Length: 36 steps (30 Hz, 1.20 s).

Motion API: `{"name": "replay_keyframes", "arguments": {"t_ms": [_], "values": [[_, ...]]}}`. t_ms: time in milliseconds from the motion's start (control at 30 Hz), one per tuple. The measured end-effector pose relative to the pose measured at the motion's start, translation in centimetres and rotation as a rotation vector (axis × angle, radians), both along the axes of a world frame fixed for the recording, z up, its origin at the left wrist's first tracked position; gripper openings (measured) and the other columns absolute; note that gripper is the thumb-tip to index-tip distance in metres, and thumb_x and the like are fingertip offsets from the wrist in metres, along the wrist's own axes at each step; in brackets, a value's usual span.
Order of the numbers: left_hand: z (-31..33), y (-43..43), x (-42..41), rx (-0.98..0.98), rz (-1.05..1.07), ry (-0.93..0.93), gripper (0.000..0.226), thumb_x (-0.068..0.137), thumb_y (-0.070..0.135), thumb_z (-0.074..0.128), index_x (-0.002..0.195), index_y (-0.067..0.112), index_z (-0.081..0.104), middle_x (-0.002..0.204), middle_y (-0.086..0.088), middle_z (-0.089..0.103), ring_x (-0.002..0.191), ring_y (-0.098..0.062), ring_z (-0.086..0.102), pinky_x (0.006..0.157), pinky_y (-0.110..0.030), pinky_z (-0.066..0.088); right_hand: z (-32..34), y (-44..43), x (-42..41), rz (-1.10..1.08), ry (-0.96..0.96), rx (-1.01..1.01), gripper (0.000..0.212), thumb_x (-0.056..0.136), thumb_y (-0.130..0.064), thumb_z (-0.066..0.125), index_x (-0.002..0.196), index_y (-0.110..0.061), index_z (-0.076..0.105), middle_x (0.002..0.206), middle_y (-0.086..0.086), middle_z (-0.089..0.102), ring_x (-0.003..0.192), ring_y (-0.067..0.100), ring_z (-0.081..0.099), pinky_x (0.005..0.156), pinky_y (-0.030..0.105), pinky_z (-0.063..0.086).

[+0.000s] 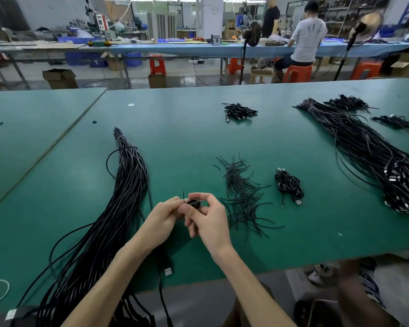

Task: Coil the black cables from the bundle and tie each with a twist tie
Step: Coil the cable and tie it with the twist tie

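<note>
A small coiled black cable [194, 203] sits between my two hands, just above the green table [189, 138]. My left hand [162, 217] grips the coil from the left. My right hand [207, 218] pinches a thin black twist tie [184, 197] at the coil, one end of the tie sticking up. The long bundle of loose black cables [118, 199] lies to the left and runs off the near edge. A scattered pile of twist ties [242, 195] lies to the right of my hands. A USB plug [168, 271] rests near the table's front edge under my left forearm.
A small heap of tied coils [288, 184] lies right of the ties, another heap [239, 111] farther back. A second large cable bundle [368, 147] fills the right side, with more coils [347, 102] behind it. People work at a far bench.
</note>
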<state>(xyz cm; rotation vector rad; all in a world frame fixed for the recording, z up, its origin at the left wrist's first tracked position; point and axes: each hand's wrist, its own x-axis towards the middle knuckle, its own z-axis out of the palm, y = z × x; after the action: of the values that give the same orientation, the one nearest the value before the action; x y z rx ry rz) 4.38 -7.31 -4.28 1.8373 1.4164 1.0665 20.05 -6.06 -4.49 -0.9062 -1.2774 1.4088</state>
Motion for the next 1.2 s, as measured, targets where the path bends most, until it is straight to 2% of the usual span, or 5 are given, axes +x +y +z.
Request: {"name": "replay_keyframes", "arguments": {"t_ms": [133, 333, 633, 1033, 1200], "values": [[-0.1, 0.1, -0.2, -0.022, -0.052, -0.088, 0.028, 0.103, -0.009, 0.044, 0.112, -0.003, 0.069, 0.074, 0.004, 0.059, 0.07, -0.002, 0.052, 0.07, -0.016, 0.041, -0.1, 0.0, 0.1, -0.005, -0.044, 0.031, 0.028, 0.092, -0.021, 0.079, 0.112, -0.015, 0.061, 0.064, 0.007, 0.068, 0.041, 0.02, 0.051, 0.047, 0.027, 0.044], [0.5, 0.0, 0.1, -0.071, -0.086, -0.174, 0.032, 0.108, 0.006, 0.041, 0.085, -0.003, 0.062, 0.068, 0.01, 0.063, 0.061, 0.003, 0.054, 0.063, -0.007, 0.04, 0.0, -0.2, 0.0, -0.027, -0.115, 0.066, 0.026, 0.09, -0.024, 0.08, 0.106, -0.017, 0.061, 0.067, 0.01, 0.071, 0.041, 0.018, 0.053, 0.048, 0.024, 0.045], [0.5, 0.0, 0.7, -0.09, 0.044, -0.254, 0.04, 0.11, 0.011, 0.042, 0.077, 0.0, 0.061, 0.056, 0.005, 0.06, 0.052, -0.003, 0.052, 0.054, -0.01, 0.038, -0.1, -0.1, 0.1, 0.05, -0.063, 0.05, 0.031, 0.092, -0.006, 0.075, 0.12, -0.01, 0.062, 0.09, 0.01, 0.076, 0.063, 0.02, 0.07, 0.057, 0.026, 0.05], [1.4, -0.7, 0.7, -0.122, 0.163, -0.35, 0.057, 0.109, 0.009, 0.043, 0.062, 0.031, 0.067, 0.058, 0.01, 0.049, 0.055, -0.008, 0.04, 0.052, -0.023, 0.032, 0.0, 0.0, 0.3, 0.112, -0.047, 0.075, 0.041, 0.087, -0.013, 0.082, 0.123, -0.028, 0.07, 0.085, 0.012, 0.072, 0.074, 0.016, 0.064, 0.072, 0.028, 0.057], [1.7, -0.7, 0.9, -0.105, 0.139, -0.342, 0.048, 0.107, 0.014, 0.046, 0.068, 0.026, 0.072, 0.061, 0.001, 0.048, 0.06, -0.016, 0.039, 0.053, -0.025, 0.032, -0.2, 0.3, 0.4, 0.111, -0.064, 0.076, 0.071, 0.084, -0.018, 0.085, 0.146, -0.035, 0.056, 0.073, -0.014, 0.061, 0.077, 0.005, 0.058, 0.085, 0.025, 0.054]]}}
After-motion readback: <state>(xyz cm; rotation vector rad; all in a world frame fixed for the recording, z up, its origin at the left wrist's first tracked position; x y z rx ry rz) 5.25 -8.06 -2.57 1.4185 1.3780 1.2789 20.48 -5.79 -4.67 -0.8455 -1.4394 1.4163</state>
